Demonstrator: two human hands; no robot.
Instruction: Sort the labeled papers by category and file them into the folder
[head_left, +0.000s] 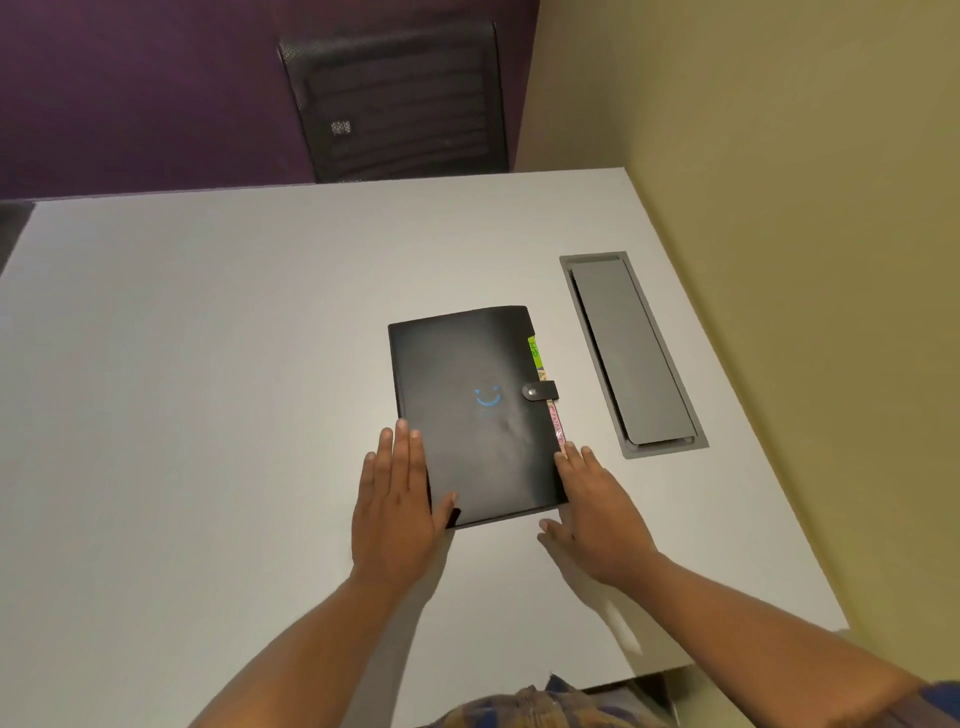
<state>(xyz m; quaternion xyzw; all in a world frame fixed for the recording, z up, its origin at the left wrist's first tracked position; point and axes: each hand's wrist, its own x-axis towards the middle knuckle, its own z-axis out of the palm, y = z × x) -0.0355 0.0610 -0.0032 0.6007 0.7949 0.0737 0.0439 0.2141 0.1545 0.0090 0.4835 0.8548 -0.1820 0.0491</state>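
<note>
Across most of the frame: pale grey table (208, 364), with its left side and near edge cut off. Purple wall (130, 93) upper left, olive wall (779, 156) down the right side. Upper centre, beyond the far table edge: dark mesh chair back (395, 98), dim, with its lower part hidden behind the table. Right of centre: long grey hatch (631, 353) set into the tabletop.

At frame centre, a black folder (472, 410) lies flat on the table, closed, just left of the hatch and not touching it. Its long side runs up the frame, slightly tilted. Contents are hidden by the cover.

Left hand (395, 499): flat, fingers straight and close together, laid along the folder's lower left edge. The thumb rests on the cover near the bottom left corner.

Right hand (597, 509): flat, fingers straight and slightly spread, fingertips touching the folder's lower right edge. The thumb is on the table just below the bottom right corner. The folder's lower half sits between the two hands.

Bottom edge: a strip of plaid cloth (519, 709), cut off.

Small details, folder right edge:
- a green tab (535, 349) sticks out near the top
- a pink tab (557, 428) sticks out lower down; print on both tabs is unreadable
- a black strap (540, 391) with a snap button wraps the edge at mid-height

Blue smile mark (488, 397) on the cover; the faint print under it is illegible.
</note>
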